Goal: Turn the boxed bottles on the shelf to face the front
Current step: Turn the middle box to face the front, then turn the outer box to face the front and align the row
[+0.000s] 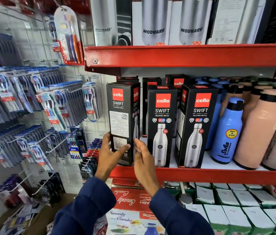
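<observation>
On the red shelf (201,175), three black Cello Swift boxes stand in the front row. The leftmost box (123,122) stands upright at the shelf's left end, turned so that its side panel of printed text and labels faces out, with its bottle-picture face angled away to the right. The left hand (110,155) grips its lower part, fingers behind the left edge and thumb pressed across the front panel. The right hand (143,160) is just beside the box's lower right edge, fingers loosely spread; whether they touch the box I cannot tell. The middle box (161,126) and the right box (198,126) both show their front faces, each with a picture of a steel bottle. More black boxes (178,82) stand behind them. To the right stand unboxed bottles: a blue bottle (227,131) marked "Hot & Cold" and a peach bottle (260,129). The shelf above holds Modware boxes (152,22)
</observation>
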Demonstrator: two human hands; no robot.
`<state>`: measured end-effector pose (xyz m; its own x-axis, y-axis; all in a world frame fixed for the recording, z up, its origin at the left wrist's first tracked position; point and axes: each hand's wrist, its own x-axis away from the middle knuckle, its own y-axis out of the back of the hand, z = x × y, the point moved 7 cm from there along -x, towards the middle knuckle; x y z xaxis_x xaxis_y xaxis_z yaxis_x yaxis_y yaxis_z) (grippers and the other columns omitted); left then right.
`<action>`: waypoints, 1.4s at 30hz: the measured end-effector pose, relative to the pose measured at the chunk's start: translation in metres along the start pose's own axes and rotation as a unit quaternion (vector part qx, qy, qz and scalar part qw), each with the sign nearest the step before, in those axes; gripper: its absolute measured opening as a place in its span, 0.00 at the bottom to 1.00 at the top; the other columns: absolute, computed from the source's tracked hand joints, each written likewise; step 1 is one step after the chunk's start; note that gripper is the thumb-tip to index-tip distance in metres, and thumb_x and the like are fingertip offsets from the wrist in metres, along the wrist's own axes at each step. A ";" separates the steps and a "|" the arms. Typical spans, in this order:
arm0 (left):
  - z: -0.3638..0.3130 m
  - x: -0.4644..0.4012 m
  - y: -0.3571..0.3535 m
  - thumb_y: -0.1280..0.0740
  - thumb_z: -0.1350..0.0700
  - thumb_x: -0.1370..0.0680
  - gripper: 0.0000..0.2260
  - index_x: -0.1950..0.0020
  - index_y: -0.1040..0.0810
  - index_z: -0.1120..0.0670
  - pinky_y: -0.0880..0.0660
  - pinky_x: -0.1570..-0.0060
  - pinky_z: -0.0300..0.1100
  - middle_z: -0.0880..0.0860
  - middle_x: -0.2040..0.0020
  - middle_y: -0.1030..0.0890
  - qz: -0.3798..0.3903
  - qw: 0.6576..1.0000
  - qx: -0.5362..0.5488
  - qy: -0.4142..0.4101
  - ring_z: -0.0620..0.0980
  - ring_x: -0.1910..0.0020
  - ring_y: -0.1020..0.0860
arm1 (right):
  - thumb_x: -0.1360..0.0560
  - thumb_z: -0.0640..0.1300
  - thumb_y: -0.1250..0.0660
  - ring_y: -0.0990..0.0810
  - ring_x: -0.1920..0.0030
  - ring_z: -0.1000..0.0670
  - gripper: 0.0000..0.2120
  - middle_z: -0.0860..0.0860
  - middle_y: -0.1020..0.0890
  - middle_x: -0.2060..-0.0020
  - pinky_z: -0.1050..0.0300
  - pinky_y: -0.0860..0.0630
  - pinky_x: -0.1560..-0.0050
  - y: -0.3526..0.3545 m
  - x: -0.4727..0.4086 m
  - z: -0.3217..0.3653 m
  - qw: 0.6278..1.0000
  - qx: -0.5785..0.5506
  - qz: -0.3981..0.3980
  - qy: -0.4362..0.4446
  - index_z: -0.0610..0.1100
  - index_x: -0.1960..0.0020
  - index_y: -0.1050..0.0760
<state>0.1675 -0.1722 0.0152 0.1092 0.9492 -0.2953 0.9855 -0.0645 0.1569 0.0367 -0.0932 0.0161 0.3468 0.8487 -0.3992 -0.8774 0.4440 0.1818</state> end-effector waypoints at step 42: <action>0.031 0.017 0.008 0.31 0.60 0.23 0.14 0.38 0.20 0.61 0.38 0.51 0.18 0.59 0.46 0.14 -0.030 0.979 -0.188 -0.077 0.55 0.46 0.16 | 0.23 0.38 0.38 0.16 0.53 0.50 0.24 0.44 0.15 0.48 0.66 0.25 0.53 -0.010 0.003 -0.038 0.964 0.263 -0.014 -0.037 0.43 0.28 0.33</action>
<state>0.1808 -0.1661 -0.0177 0.0991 0.8880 -0.4491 0.8763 0.1359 0.4622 0.0337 -0.1059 -0.0207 0.4078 0.8437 -0.3490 -0.5840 0.5349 0.6106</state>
